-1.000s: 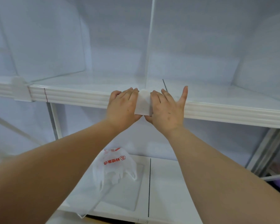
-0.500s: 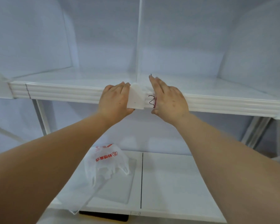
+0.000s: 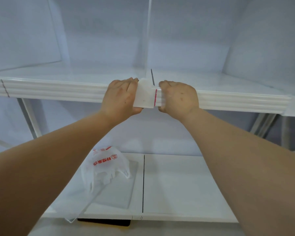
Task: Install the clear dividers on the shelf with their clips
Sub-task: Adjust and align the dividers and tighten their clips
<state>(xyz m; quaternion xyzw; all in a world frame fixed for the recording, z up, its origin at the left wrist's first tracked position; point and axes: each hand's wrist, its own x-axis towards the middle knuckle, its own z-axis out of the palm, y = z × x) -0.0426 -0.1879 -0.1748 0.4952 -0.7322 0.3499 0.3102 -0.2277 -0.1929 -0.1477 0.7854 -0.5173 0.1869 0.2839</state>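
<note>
Far-left divider (image 3: 24, 31): a clear panel standing upright on the upper shelf (image 3: 58, 90), well left of the grip.
Shelf mark (image 3: 5, 88): a dark line across the ribbed front edge, far left of both hands.
Plastic bag (image 3: 106, 167): white with red print, below the grip and toward the left, resting on a clear panel (image 3: 119, 193) that lies flat on the lower shelf (image 3: 186, 184).
Left hand (image 3: 120, 97): curled over the front edge of the upper shelf, fingers on top, thumb underneath, pressed against the left side of the clip.
Clip (image 3: 144, 95): a white block seated on the shelf's front edge, held between the two hands; a red mark (image 3: 155, 97) sits at its right edge.
Centre divider (image 3: 147, 34): a clear upright panel directly above and behind the clip, its front edge running down toward the clip's top.
Dark line (image 3: 152, 77): on the shelf top, just behind the clip.
Right hand (image 3: 179, 97): closed into a loose fist on the shelf edge, just right of the clip, knuckles at the red mark; whether it actually touches the clip cannot be told.
Right-hand divider (image 3: 262, 48): another clear panel, well right of the grip.
</note>
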